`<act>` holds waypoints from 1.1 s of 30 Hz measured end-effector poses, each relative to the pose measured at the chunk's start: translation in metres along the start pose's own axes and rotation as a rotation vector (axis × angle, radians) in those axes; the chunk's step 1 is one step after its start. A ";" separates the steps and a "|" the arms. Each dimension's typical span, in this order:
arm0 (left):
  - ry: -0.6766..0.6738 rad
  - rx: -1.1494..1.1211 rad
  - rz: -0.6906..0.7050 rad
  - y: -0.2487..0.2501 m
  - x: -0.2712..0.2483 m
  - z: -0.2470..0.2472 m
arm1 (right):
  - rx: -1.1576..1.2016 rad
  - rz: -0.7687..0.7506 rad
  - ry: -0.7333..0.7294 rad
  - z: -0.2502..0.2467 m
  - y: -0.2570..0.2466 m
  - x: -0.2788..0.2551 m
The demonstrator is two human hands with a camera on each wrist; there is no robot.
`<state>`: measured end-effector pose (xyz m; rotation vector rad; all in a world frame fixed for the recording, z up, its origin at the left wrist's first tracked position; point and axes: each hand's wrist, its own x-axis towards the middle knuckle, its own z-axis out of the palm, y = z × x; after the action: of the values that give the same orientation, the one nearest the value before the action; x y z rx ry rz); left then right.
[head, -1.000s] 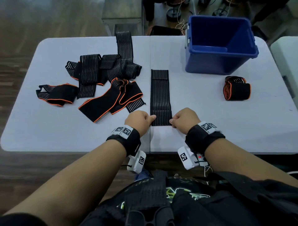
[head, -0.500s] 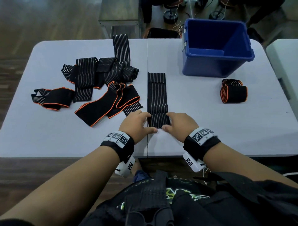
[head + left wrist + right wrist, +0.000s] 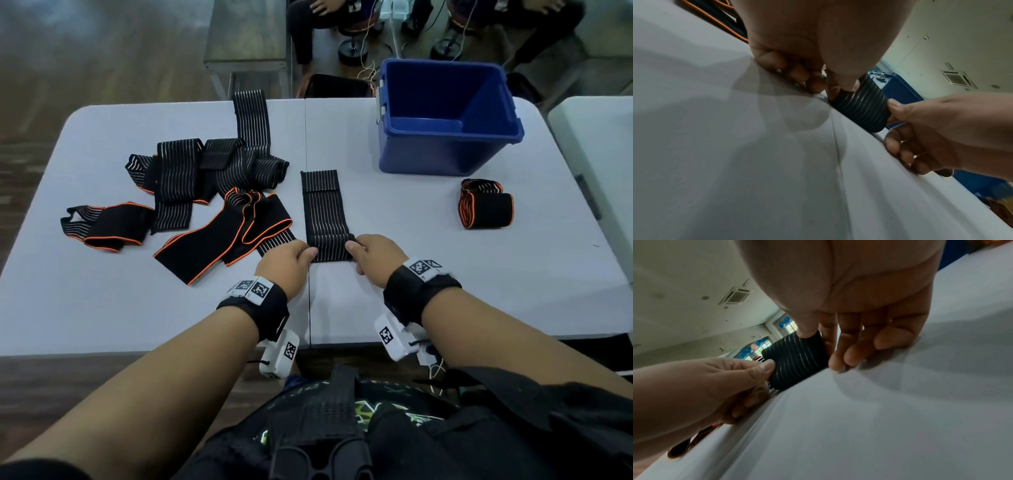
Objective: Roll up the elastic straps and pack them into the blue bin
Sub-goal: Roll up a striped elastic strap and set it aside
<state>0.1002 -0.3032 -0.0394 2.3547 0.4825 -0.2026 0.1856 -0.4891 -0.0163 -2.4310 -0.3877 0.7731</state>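
Observation:
A black strap with white stripes (image 3: pixel 323 205) lies flat down the middle of the table, its near end wound into a short roll (image 3: pixel 331 251) (image 3: pixel 861 104) (image 3: pixel 795 363). My left hand (image 3: pixel 291 260) pinches the roll's left end with thumb and fingers (image 3: pixel 842 81). My right hand (image 3: pixel 373 255) pinches its right end (image 3: pixel 807 331). The blue bin (image 3: pixel 445 116) stands at the back right and looks empty. One rolled black strap with orange edging (image 3: pixel 486 205) lies in front of the bin.
A heap of loose straps (image 3: pixel 205 174), striped and orange-edged, covers the left half of the white table (image 3: pixel 102 308). Another white table edge (image 3: pixel 603 137) stands at the far right. Chairs and cables sit beyond the far edge.
Both hands have moved away from me along the strap, winding its near end into a thicker roll. The flat length of strap left on the table is shorter.

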 end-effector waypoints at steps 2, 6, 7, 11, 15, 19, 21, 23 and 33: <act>-0.020 0.036 -0.034 0.002 0.003 0.001 | 0.016 0.019 0.013 0.002 -0.001 0.004; -0.083 0.159 -0.075 0.009 0.007 0.001 | -0.079 0.070 -0.014 0.007 0.000 0.011; -0.093 0.178 -0.083 0.010 0.007 0.001 | -0.102 0.086 -0.022 0.008 0.000 0.012; -0.116 0.171 -0.099 0.012 0.008 -0.002 | -0.131 0.181 -0.043 0.007 -0.006 0.018; -0.001 0.052 -0.074 0.007 0.002 -0.004 | -0.071 0.118 0.095 0.008 -0.007 0.010; 0.059 0.010 0.061 0.004 -0.004 -0.004 | -0.139 -0.047 0.182 0.008 -0.009 0.002; 0.057 0.029 0.063 0.004 -0.005 -0.004 | -0.187 -0.081 0.183 0.006 -0.011 0.003; 0.042 0.063 0.069 0.002 -0.004 -0.005 | -0.243 -0.099 0.160 0.005 -0.010 0.004; -0.064 0.177 0.224 -0.001 -0.014 -0.014 | -0.245 -0.160 -0.028 0.003 -0.001 0.001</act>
<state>0.0870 -0.2971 -0.0252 2.5433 0.1726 -0.2229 0.1840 -0.4867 -0.0180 -2.5762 -0.7157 0.7267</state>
